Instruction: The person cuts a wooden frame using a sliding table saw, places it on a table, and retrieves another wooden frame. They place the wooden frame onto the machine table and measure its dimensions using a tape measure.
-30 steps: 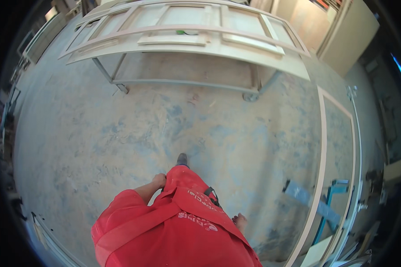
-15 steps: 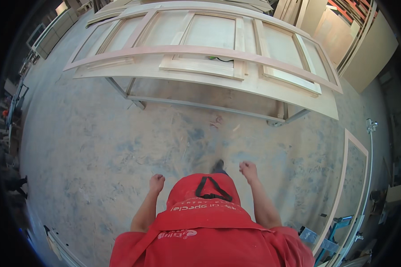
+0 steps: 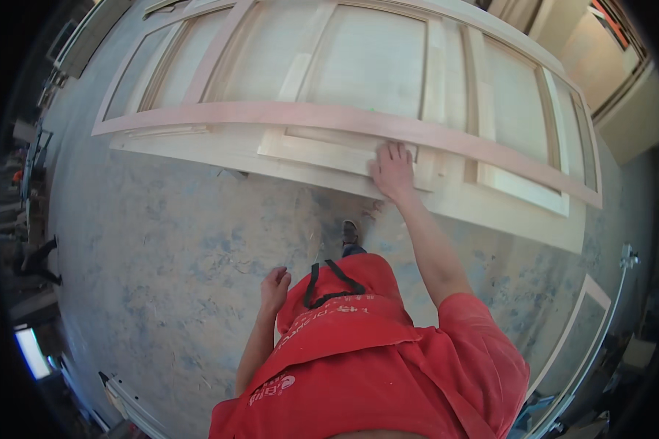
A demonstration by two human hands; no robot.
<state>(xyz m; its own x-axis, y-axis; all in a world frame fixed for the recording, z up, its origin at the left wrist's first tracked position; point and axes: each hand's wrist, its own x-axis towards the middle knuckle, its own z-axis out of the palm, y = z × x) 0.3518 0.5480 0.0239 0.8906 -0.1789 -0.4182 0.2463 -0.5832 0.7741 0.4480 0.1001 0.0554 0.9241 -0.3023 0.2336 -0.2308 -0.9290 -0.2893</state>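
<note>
My right hand [image 3: 394, 173] reaches forward over the near rail of a pale wooden panel frame [image 3: 322, 154]. Its fingers stretch toward the lower edge of a long pinkish wooden frame [image 3: 234, 113] that lies across the top. Whether the fingertips touch the wood or something small beneath them is unclear. A small green spot [image 3: 370, 110] shows at the pinkish frame's upper edge, too little to name. Beside my red apron [image 3: 344, 322], my left hand [image 3: 274, 287] hangs low, fingers loosely curled with nothing visible in them.
The frames rest on a pale board [image 3: 520, 219] forming the tabletop. Another narrow frame [image 3: 564, 344] leans upright at the right, near a metal bar [image 3: 613, 314]. Large boards [image 3: 637, 110] stand at the far right. My shoe [image 3: 350, 233] is on the dusty floor [image 3: 190, 249].
I have come closer to the table. My right hand has moved from beside my body onto the panel frame; the green and black item seen there is now mostly hidden. My left hand stays low.
</note>
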